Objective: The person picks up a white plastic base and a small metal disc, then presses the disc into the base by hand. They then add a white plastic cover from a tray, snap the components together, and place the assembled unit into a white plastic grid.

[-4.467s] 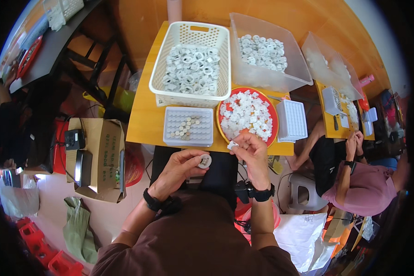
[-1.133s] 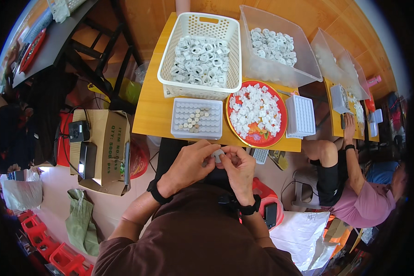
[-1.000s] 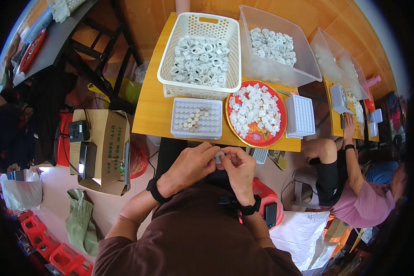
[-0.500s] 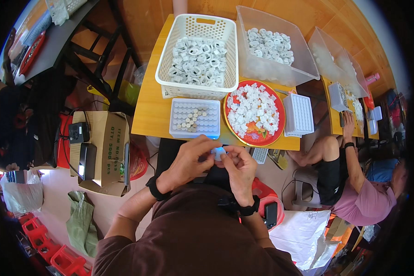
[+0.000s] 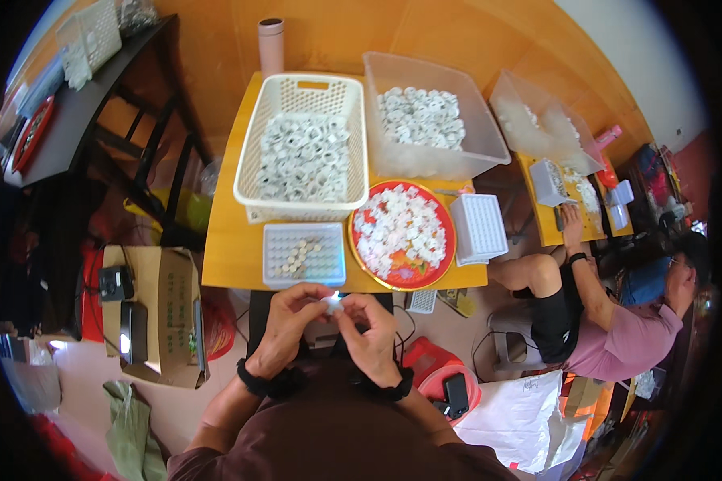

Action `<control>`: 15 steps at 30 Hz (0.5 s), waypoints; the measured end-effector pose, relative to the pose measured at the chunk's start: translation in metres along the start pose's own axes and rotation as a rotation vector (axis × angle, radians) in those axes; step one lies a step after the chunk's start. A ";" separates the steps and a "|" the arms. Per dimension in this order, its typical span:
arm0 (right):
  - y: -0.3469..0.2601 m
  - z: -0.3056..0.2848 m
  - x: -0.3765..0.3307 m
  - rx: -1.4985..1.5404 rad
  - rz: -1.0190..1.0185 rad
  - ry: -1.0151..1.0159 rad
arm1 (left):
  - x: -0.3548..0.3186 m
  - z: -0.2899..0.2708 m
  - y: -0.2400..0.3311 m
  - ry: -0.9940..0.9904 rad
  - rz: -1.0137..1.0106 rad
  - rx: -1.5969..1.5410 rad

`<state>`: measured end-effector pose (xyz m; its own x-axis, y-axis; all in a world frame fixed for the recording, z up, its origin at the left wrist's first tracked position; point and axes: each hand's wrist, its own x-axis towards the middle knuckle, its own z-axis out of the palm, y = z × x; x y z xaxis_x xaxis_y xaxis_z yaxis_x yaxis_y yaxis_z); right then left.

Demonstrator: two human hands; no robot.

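Note:
In front of my body, just off the table's near edge, my left hand (image 5: 285, 327) and my right hand (image 5: 367, 333) meet with fingertips closed on a small white plastic piece (image 5: 334, 304). A bright bluish-white light shines from it; its finer shape is hidden by the fingers. Straight ahead lies a pale ribbed tray (image 5: 277, 275) with several small round silvery discs (image 5: 301, 255) in it. To its right, a round red plate (image 5: 448, 255) with a gold rim carries a heap of small white plastic pieces (image 5: 393, 228).
A white perforated basket (image 5: 245, 188) and a clear bin (image 5: 465, 160), both with white ring-like parts, stand on the yellow table (image 5: 229, 272). Right of the plate are stacked white trays (image 5: 481, 224). A pink bottle (image 5: 271, 48) stands behind. A co-worker (image 5: 626, 337) sits at right.
My view has tilted up and shifted right, bringing the bottle into sight. Both hands still hold the small piece, turned a little, and its light now looks brighter.

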<state>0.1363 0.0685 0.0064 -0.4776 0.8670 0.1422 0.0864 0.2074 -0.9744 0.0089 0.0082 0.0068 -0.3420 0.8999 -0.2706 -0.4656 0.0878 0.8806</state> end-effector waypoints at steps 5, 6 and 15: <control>-0.005 0.002 0.004 0.002 -0.052 0.017 | 0.002 0.002 0.003 0.005 0.003 -0.117; -0.005 0.002 0.006 -0.013 -0.070 0.022 | 0.003 0.003 0.005 0.015 0.005 -0.156; -0.012 0.000 0.024 -0.087 -0.185 -0.003 | 0.018 0.001 0.010 -0.044 0.025 -0.243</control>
<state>0.1239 0.0867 0.0219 -0.4950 0.8093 0.3163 0.0727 0.4013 -0.9131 -0.0010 0.0252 0.0109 -0.3223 0.9187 -0.2281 -0.6423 -0.0353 0.7657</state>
